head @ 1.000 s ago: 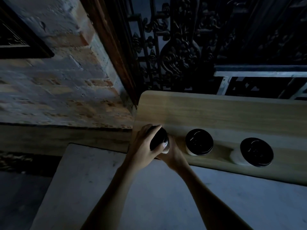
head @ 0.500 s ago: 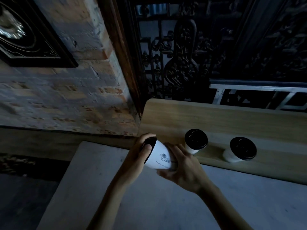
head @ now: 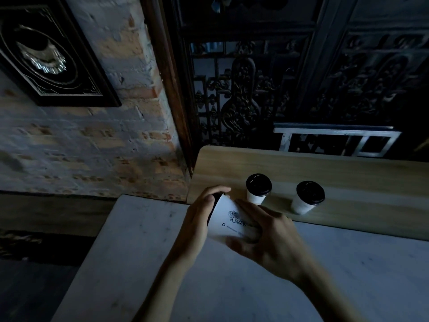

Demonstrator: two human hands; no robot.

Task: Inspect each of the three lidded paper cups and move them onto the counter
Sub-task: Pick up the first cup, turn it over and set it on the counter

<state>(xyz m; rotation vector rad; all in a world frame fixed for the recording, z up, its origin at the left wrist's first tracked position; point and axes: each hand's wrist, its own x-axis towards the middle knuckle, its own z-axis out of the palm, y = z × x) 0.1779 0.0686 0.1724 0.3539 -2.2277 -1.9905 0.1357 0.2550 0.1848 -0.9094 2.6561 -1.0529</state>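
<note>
Both hands hold one white paper cup (head: 228,223) tipped on its side above the grey counter (head: 139,252): left hand (head: 197,219) curled around its black-lidded end, right hand (head: 267,233) cupping its base. Two more lidded cups (head: 257,189) (head: 307,197) stand upright on the wooden ledge (head: 348,173), just beyond and to the right.

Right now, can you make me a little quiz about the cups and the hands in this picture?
1. How many cups stand upright on the wooden shelf?
2. True or false: the tilted cup has lost its black lid.
3. Which hand covers the tilted cup's lid end: A left hand, B right hand?

Key:
1. Two: the middle cup and the right cup.
2. False; the lid is on.
3. A; the right hand holds the base end.
</note>
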